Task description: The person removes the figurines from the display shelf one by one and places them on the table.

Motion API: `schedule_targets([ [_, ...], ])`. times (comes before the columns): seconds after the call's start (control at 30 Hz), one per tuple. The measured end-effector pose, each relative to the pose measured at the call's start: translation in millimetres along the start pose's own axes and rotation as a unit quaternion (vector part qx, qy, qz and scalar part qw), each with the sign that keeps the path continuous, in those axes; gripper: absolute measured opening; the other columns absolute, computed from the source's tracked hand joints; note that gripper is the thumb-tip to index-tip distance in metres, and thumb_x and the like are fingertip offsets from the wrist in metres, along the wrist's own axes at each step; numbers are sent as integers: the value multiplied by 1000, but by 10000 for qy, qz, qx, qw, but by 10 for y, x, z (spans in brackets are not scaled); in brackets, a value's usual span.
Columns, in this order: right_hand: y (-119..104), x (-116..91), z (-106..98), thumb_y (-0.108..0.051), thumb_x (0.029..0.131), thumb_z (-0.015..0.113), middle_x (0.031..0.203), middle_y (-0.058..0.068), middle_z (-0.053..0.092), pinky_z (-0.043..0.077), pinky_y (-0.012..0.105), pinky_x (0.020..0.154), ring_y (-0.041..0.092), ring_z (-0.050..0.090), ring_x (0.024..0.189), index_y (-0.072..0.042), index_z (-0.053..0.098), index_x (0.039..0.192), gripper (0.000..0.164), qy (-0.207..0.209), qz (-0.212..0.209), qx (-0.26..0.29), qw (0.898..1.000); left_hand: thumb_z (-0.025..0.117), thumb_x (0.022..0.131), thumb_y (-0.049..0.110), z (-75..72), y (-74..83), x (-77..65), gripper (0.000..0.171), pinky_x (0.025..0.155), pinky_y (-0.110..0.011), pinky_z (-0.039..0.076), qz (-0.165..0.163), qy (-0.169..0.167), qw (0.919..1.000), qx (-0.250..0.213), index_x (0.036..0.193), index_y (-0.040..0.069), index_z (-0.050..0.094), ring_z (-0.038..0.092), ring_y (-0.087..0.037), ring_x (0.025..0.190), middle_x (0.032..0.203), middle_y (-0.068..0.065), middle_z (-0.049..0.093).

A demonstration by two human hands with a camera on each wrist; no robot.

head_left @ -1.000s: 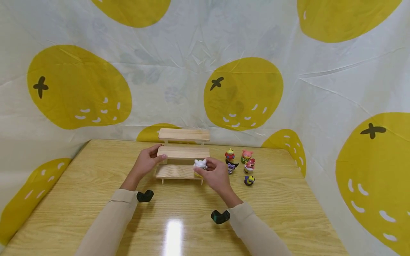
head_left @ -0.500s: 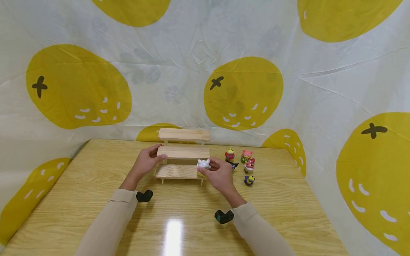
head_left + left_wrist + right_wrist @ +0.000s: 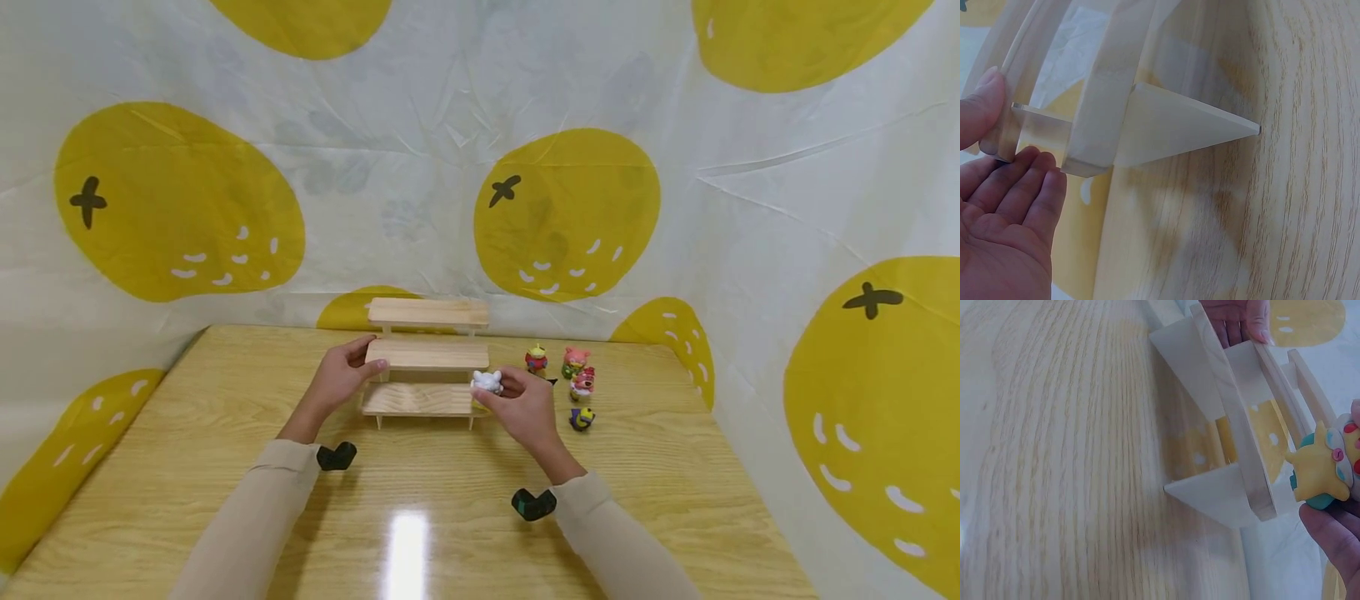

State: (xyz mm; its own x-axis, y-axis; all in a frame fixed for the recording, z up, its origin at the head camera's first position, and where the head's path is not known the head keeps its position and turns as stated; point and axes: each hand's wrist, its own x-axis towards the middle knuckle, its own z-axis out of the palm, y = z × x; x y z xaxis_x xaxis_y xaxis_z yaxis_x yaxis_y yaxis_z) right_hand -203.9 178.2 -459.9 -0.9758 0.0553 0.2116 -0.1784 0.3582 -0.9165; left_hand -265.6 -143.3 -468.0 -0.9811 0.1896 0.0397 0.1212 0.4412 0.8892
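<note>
A three-tier wooden display shelf (image 3: pixel 420 400) stands on the table. My left hand (image 3: pixel 339 379) grips the left end of its middle board, thumb on top; in the left wrist view the fingers (image 3: pixel 1038 187) are under that board's end. My right hand (image 3: pixel 525 408) pinches a small figurine (image 3: pixel 487 382) at the right end of the lowest board. From behind, its head looks white with round ears. The right wrist view shows the front of the figurine (image 3: pixel 1322 465), with a yellow star-shaped body and teal behind it; the fingers hide part of it.
Right of the shelf stand several small figurines: a red one with a yellow-green top (image 3: pixel 536 358), a pink one (image 3: pixel 576 360), a red-and-white one (image 3: pixel 582 383) and a purple-and-yellow one (image 3: pixel 581 418). A fruit-printed cloth (image 3: pixel 405 192) hangs behind the table (image 3: pixel 300 517).
My right hand has moved a little to the right with the figurine, and now hides most of a dark purple figurine behind it. The left hand has kept its grip on the shelf.
</note>
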Motion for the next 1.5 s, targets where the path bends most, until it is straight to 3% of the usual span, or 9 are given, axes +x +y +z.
schedule_targets([
  [0.23, 12, 28, -75, -20, 80, 92, 105, 18, 80, 66, 38, 84, 30, 79, 96, 0, 77, 117, 44, 56, 12, -17, 10000, 69, 102, 37, 0, 8, 26, 74, 118, -59, 43, -10, 66, 10000, -21, 163, 8, 37, 40, -42, 152, 168, -23, 32],
  [0.47, 48, 49, -140, -20, 81, 92, 104, 16, 80, 65, 35, 82, 26, 79, 94, -4, 77, 111, 38, 125, 104, -205, 9997, 69, 102, 39, 3, 3, 52, 75, 118, -59, 43, 40, 33, 10000, -35, 163, 8, 37, 39, -42, 152, 168, -24, 32],
  [0.8, 43, 59, -185, -16, 79, 93, 104, 18, 79, 65, 32, 80, 29, 79, 94, 1, 76, 115, 43, 167, 73, -109, 9998, 69, 102, 37, -36, 9, 50, 75, 118, -59, 43, 10, 85, 9999, 53, 162, 6, 37, 41, -43, 151, 167, -25, 33],
  [1.03, 105, 11, -223, -15, 79, 93, 104, 17, 79, 66, 34, 82, 24, 78, 94, 0, 76, 110, 39, 288, 62, -243, 9993, 69, 102, 34, -14, -2, 26, 74, 118, -58, 44, 12, 72, 10000, 18, 162, 5, 37, 41, -43, 151, 166, -25, 34],
  [1.33, 162, 16, -257, -15, 79, 92, 100, 19, 80, 65, 27, 77, 24, 78, 90, 1, 76, 109, 38, 291, -73, -250, 9992, 70, 102, 37, -25, -30, 2, 75, 116, -58, 45, 27, 140, 9999, 29, 162, 5, 37, 44, -43, 149, 166, -25, 35],
  [1.5, 185, 16, -300, -16, 79, 93, 100, 17, 80, 65, 31, 79, 25, 78, 91, -1, 76, 106, 36, 348, -48, -418, 9985, 70, 101, 37, -12, -29, 14, 75, 116, -58, 46, 34, 117, 9999, -3, 162, 5, 38, 44, -42, 149, 166, -24, 35],
])
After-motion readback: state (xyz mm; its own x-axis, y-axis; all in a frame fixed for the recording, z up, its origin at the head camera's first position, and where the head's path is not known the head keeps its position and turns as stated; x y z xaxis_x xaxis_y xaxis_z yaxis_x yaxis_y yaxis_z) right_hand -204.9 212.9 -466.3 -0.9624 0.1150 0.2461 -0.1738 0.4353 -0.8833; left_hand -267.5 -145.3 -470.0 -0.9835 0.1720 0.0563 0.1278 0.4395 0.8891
